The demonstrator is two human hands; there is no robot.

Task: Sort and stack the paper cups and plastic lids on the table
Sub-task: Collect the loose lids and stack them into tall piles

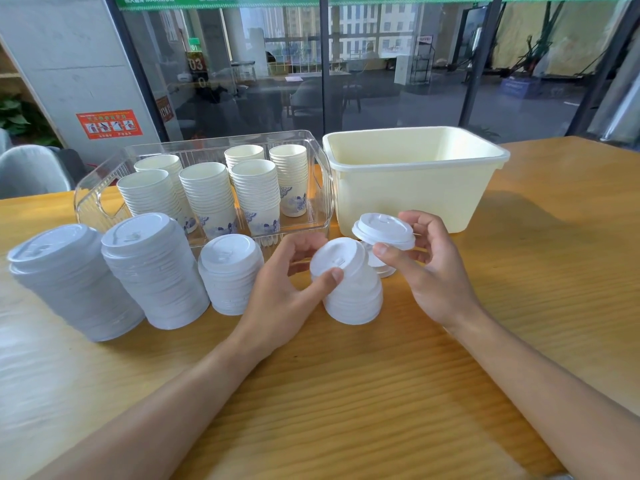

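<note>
Table [519,271]: left hand [277,289] fingers curled round short lid stack [353,292]; right hand [436,271] pinches single lid [383,231] above. Three lid stacks [156,271] left; cup stacks in clear bin [322,168]; cream tub [415,174] behind.

Wooden table [519,306] – four lid stacks [156,271] across the left and centre, clear cup tray [322,188] upper centre, cream tub [415,181] upper right

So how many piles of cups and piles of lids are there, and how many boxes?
Stacks of paper cups, in the clear bin: 6
Stacks of white lids on the table: 5, counting the short one mostly hidden behind the hands
Loose lid, pinched by the right hand: 1
Bins, clear and cream: 2
Total: 14
</note>
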